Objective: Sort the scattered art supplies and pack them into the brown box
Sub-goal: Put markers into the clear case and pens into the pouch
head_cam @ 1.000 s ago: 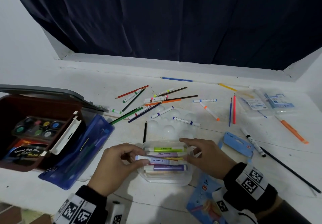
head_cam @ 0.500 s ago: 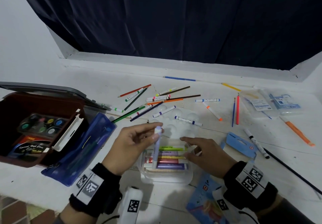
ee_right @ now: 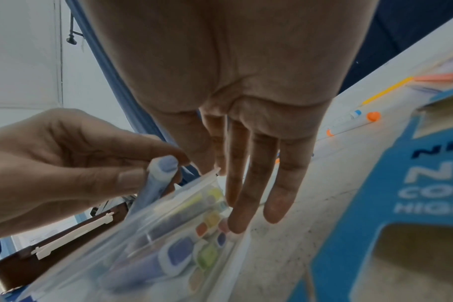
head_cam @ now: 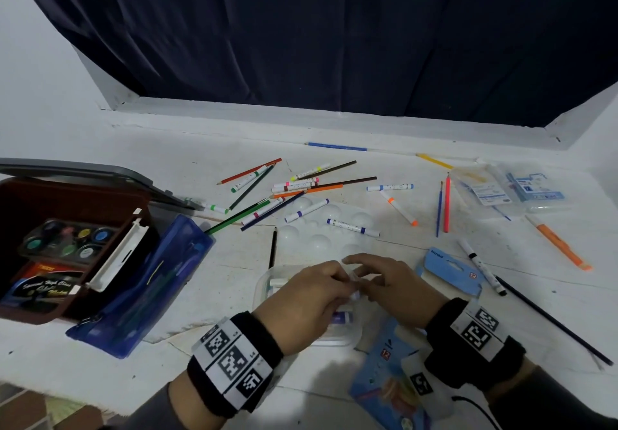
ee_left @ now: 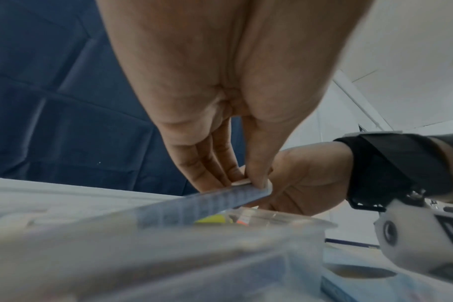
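Note:
A clear plastic case (head_cam: 267, 282) of highlighters lies on the white table in front of me, and both hands are over it. My left hand (head_cam: 344, 284) pinches a pale blue highlighter (ee_left: 207, 202) between thumb and fingers and holds it slanted at the case's open end (ee_right: 168, 204). In the head view that highlighter is almost hidden by the hands. My right hand (head_cam: 359, 275) pinches the case's thin clear flap (ee_right: 215, 171) with thumb and forefinger, its other fingers (ee_right: 279, 204) straight beside the case. The brown box (head_cam: 67, 195) stands open at the far left with paint pots inside.
A blue zip pouch (head_cam: 143, 295) leans against the box. Several markers and pencils (head_cam: 294, 188) lie scattered behind a white palette (head_cam: 321, 239). Blue card packaging (head_cam: 458, 272) and a long black pencil (head_cam: 551, 322) lie right; clear packets (head_cam: 511, 192) sit far right.
My left hand lifted the pale blue highlighter upright out of the case, then brought it back down to the case's right end beside the right hand, which stayed on the case.

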The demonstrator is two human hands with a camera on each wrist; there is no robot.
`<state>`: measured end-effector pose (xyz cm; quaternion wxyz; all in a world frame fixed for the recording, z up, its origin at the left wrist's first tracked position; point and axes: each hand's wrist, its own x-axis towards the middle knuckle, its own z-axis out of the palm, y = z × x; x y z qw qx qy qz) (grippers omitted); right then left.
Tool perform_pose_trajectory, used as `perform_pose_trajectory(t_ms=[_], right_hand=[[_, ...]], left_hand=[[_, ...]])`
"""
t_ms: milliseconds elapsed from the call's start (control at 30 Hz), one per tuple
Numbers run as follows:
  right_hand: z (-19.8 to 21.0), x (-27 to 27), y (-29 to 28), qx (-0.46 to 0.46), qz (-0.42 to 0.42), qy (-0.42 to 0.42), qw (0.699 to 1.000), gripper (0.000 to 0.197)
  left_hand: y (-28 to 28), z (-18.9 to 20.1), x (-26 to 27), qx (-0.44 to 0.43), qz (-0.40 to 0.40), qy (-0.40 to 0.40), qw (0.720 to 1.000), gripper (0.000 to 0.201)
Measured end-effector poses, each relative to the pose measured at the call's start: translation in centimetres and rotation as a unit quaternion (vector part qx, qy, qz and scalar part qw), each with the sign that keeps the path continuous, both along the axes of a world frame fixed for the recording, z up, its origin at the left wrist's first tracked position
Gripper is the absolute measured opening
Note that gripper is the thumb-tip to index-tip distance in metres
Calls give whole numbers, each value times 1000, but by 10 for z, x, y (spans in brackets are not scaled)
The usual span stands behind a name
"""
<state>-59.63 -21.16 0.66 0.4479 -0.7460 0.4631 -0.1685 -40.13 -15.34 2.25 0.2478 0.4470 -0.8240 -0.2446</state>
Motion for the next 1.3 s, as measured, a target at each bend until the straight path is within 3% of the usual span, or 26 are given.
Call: perform_pose_trajectory(t_ms=[200, 333, 767, 867, 933, 1033, 1100, 1200, 1300], right_hand=[[-2, 0, -1, 8, -18, 4, 1000, 24], [-3, 1, 1, 6, -21, 3, 1000, 24], [1, 1, 6, -30, -14, 47, 998, 26], [5, -3, 10, -36, -37, 66, 996, 29], [6, -5, 12, -29, -47, 70, 996, 29], [4, -6, 15, -9, -48, 79, 996, 29], [2, -3, 16, 4, -43, 78, 996, 29], [1, 1, 18, 2, -18, 81, 997, 29], [3, 7, 20, 3, -9, 77, 997, 28]], left_hand=[[0, -8, -1, -22, -2, -101, 995, 24], [3, -5, 1, -34, 33, -122, 991, 27], [7, -1, 10, -41, 125, -95, 987, 19], [13, 2, 33, -57, 182, -65, 979, 29], [21, 3, 54, -54, 240, -59, 967, 25], [38, -9, 90, 21, 316, -55, 947, 35], [49, -19, 105, 105, 323, -38, 940, 44], [57, -23, 101, 206, 298, 64, 930, 19], [58, -19, 94, 229, 257, 127, 930, 22]])
